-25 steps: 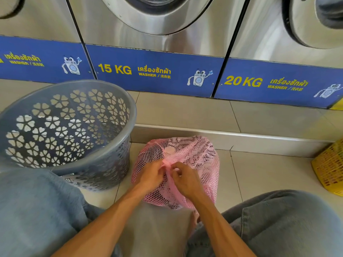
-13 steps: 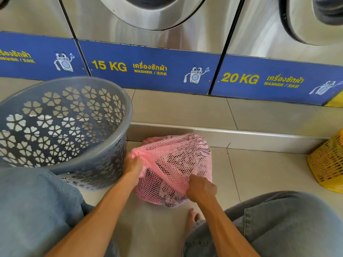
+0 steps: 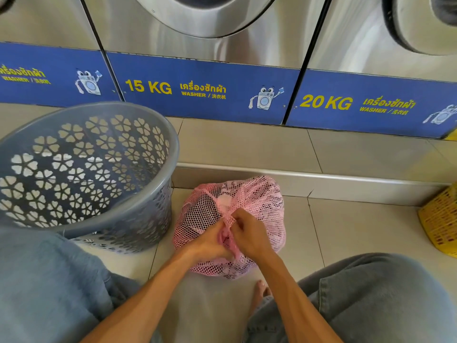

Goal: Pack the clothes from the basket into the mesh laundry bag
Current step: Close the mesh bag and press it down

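A pink mesh laundry bag [image 3: 257,201], bulging with dark and light clothes, sits on the tiled floor between my knees. My left hand [image 3: 210,241] and my right hand [image 3: 249,236] meet at the bag's near top, both pinching bunched pink mesh where the opening is gathered. The grey plastic basket [image 3: 138,211] with flower-shaped holes stands to the left of the bag, almost touching it. No clothes show in the part of its inside that I can see.
Steel washers with blue 15 KG [image 3: 148,86] and 20 KG [image 3: 326,102] panels stand on a raised tiled step [image 3: 247,144] just behind the bag. A yellow basket [image 3: 440,224] sits at the right edge. My jeans-clad knees fill both lower corners, and toes [image 3: 259,293] show below the bag.
Half a second ago my hands were apart, stretching the bag's mouth sideways. They have come back together at the bag's near top, bunching the mesh opening.
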`<action>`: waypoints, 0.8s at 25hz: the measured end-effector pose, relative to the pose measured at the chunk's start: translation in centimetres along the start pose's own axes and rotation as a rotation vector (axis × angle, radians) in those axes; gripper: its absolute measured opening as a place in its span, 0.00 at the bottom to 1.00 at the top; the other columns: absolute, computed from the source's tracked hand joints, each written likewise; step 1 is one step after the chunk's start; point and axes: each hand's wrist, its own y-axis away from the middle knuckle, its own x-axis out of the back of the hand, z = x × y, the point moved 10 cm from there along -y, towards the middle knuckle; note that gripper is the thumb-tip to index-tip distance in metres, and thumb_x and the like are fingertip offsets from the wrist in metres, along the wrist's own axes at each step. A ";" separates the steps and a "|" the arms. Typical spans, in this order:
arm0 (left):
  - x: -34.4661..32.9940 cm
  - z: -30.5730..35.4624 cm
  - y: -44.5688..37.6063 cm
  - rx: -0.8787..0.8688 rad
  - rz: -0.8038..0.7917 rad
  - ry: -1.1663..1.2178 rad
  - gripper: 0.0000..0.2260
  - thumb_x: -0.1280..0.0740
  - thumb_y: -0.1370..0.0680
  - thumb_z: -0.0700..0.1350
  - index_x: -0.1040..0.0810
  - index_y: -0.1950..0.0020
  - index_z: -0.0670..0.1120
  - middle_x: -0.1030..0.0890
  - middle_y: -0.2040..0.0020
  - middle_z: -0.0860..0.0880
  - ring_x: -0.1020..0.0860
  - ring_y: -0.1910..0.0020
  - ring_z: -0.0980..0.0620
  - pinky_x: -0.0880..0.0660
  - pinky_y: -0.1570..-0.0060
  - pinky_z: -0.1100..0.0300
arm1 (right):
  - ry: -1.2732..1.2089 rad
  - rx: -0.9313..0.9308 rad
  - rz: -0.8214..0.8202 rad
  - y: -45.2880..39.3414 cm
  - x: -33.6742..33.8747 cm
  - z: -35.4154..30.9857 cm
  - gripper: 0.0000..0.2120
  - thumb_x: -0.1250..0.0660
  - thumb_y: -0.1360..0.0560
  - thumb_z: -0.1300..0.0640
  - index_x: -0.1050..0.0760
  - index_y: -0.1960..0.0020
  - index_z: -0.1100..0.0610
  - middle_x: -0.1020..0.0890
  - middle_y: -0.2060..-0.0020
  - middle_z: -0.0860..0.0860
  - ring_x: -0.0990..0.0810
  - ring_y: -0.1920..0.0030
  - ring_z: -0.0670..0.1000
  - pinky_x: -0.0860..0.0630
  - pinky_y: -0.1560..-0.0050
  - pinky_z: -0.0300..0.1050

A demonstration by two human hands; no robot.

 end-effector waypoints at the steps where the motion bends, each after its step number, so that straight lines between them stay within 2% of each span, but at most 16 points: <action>1: 0.0 -0.2 -0.2 -0.009 0.008 0.019 0.35 0.21 0.34 0.40 0.32 0.32 0.53 0.20 0.43 0.49 0.20 0.43 0.50 0.21 0.41 0.52 | 0.003 0.005 -0.028 -0.1 -0.6 0.1 0.07 0.40 0.20 0.61 0.27 0.52 0.51 0.22 0.64 0.44 0.27 0.67 0.40 0.37 0.68 0.33; 3: 1.1 -0.9 -0.9 -0.005 0.129 -0.008 0.23 0.22 0.32 0.47 0.25 0.40 0.52 0.17 0.48 0.52 0.18 0.48 0.52 0.20 0.43 0.53 | -0.024 -0.004 -0.085 -0.2 -1.5 0.4 0.08 0.40 0.20 0.61 0.24 0.49 0.53 0.17 0.58 0.48 0.22 0.63 0.44 0.32 0.65 0.35; 5: 3.3 -1.5 -1.4 0.016 0.347 -0.105 0.07 0.27 0.24 0.48 0.21 0.48 0.51 0.17 0.54 0.52 0.18 0.56 0.53 0.18 0.54 0.55 | -0.071 -0.042 -0.126 -0.4 -1.7 0.7 0.10 0.37 0.20 0.62 0.22 0.42 0.53 0.15 0.51 0.50 0.19 0.58 0.47 0.28 0.64 0.32; 6: 4.5 -2.0 -1.5 0.030 0.452 -0.143 0.05 0.29 0.22 0.48 0.21 0.48 0.50 0.19 0.56 0.54 0.20 0.59 0.54 0.20 0.60 0.59 | -0.077 -0.053 -0.107 -0.6 -1.2 0.9 0.12 0.35 0.21 0.61 0.23 0.39 0.52 0.15 0.46 0.51 0.19 0.54 0.48 0.25 0.61 0.33; 7: 5.5 -2.3 -1.5 0.045 0.530 -0.167 0.06 0.31 0.21 0.47 0.22 0.46 0.48 0.20 0.56 0.55 0.22 0.62 0.56 0.24 0.65 0.63 | -0.046 -0.057 -0.045 -1.1 -0.2 1.1 0.16 0.32 0.23 0.61 0.24 0.36 0.50 0.17 0.41 0.51 0.19 0.49 0.50 0.22 0.55 0.38; 8: 6.4 -2.7 -1.5 0.066 0.592 -0.169 0.08 0.32 0.21 0.47 0.23 0.43 0.47 0.21 0.55 0.55 0.23 0.65 0.57 0.27 0.68 0.64 | 0.037 -0.073 0.026 -1.6 0.9 1.6 0.21 0.29 0.25 0.59 0.26 0.34 0.48 0.20 0.36 0.52 0.21 0.41 0.53 0.21 0.46 0.47; 10: 8.4 -3.8 -1.5 0.101 0.682 -0.125 0.11 0.31 0.21 0.47 0.26 0.40 0.49 0.19 0.53 0.52 0.24 0.69 0.54 0.26 0.71 0.59 | 0.207 -0.188 0.069 -2.1 2.2 3.4 0.31 0.26 0.28 0.48 0.33 0.27 0.43 0.33 0.25 0.54 0.35 0.26 0.60 0.32 0.31 0.64; 11: 9.3 -4.4 -1.6 0.113 0.718 -0.101 0.14 0.30 0.22 0.47 0.27 0.38 0.50 0.18 0.51 0.50 0.23 0.67 0.52 0.24 0.70 0.56 | 0.227 -0.271 0.042 -2.0 2.1 4.7 0.39 0.25 0.30 0.42 0.39 0.24 0.41 0.42 0.21 0.56 0.44 0.23 0.63 0.39 0.29 0.68; 13: 10.7 -5.7 -2.4 0.152 0.742 -0.105 0.21 0.27 0.26 0.49 0.28 0.34 0.52 0.18 0.48 0.49 0.19 0.59 0.48 0.21 0.62 0.54 | 0.169 -0.427 -0.048 -1.6 0.7 7.2 0.52 0.25 0.35 0.34 0.52 0.21 0.38 0.58 0.19 0.58 0.57 0.21 0.66 0.47 0.28 0.74; 15: 11.4 -6.1 -3.5 0.174 0.737 -0.188 0.23 0.24 0.28 0.50 0.25 0.35 0.53 0.18 0.45 0.48 0.18 0.49 0.44 0.20 0.51 0.49 | 0.095 -0.534 -0.116 -1.0 -1.9 9.6 0.60 0.24 0.39 0.31 0.60 0.21 0.36 0.68 0.21 0.58 0.64 0.22 0.68 0.50 0.29 0.76; 17: 11.3 -6.0 -4.2 0.191 0.726 -0.352 0.27 0.23 0.30 0.52 0.26 0.33 0.56 0.22 0.38 0.45 0.25 0.37 0.42 0.25 0.39 0.45 | 0.064 -0.597 -0.129 -0.5 -3.6 11.3 0.62 0.25 0.41 0.29 0.64 0.22 0.34 0.72 0.23 0.57 0.67 0.23 0.68 0.48 0.29 0.76; 20: 11.1 -6.6 -4.8 0.265 0.685 -0.435 0.50 0.20 0.39 0.62 0.43 0.23 0.60 0.41 0.25 0.42 0.42 0.25 0.38 0.41 0.28 0.38 | 0.090 -0.606 -0.069 -1.2 -3.8 12.3 0.61 0.27 0.40 0.27 0.63 0.22 0.34 0.71 0.22 0.57 0.65 0.22 0.68 0.46 0.28 0.73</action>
